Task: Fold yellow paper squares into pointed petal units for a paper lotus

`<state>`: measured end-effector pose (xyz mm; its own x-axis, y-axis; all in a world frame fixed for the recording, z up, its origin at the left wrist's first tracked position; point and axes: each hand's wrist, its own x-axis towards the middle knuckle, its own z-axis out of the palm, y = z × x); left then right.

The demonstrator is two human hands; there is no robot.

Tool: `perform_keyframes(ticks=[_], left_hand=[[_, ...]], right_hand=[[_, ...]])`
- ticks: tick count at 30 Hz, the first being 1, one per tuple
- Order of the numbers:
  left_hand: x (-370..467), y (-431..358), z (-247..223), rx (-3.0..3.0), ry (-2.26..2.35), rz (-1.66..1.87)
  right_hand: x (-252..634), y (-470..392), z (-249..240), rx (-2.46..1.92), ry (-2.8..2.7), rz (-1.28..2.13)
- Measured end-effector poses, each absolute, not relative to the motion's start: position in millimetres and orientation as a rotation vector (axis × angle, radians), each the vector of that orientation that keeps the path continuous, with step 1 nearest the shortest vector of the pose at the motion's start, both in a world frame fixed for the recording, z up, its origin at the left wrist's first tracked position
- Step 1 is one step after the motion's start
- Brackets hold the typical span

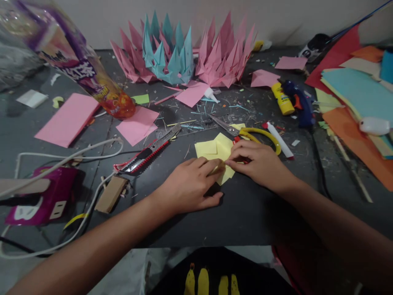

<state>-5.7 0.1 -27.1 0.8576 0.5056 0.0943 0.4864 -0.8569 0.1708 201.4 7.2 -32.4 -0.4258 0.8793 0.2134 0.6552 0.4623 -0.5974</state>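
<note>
Several pieces of yellow paper (206, 147) lie overlapping on the dark table in front of me. My left hand (195, 182) rests over their near left part, its fingertips on the paper and its thumb apart on the table. My right hand (256, 164) is closed, thumb and forefinger pinching the paper's right side. What exactly sits between the fingertips is partly hidden. Just behind my right hand lie scissors (260, 135) with yellow handles, and a white marker (280, 140). A red utility knife (149, 151) lies left of the paper.
Pink and blue folded-paper pieces (168, 57) stand along the wall. A tilted plastic bottle (89, 69), pink paper (69, 119) and a purple power strip (46, 196) with cables are left. A glue gun (302, 102), glue stick (282, 98) and coloured sheets (353, 94) are right.
</note>
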Motion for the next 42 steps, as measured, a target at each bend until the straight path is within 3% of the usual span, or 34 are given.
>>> perform_keyframes(ticks=[22,42], left_hand=[[-5.1,-3.4,-22.0,2.966,0.778,0.162],[-0.1,-6.5,-24.0,2.878,0.845,0.198]], right_hand=[[214.3,10.6,-27.7,-1.306,-2.219,0.853],[203.3,6.4,-28.1,-1.324,-2.347,0.645]])
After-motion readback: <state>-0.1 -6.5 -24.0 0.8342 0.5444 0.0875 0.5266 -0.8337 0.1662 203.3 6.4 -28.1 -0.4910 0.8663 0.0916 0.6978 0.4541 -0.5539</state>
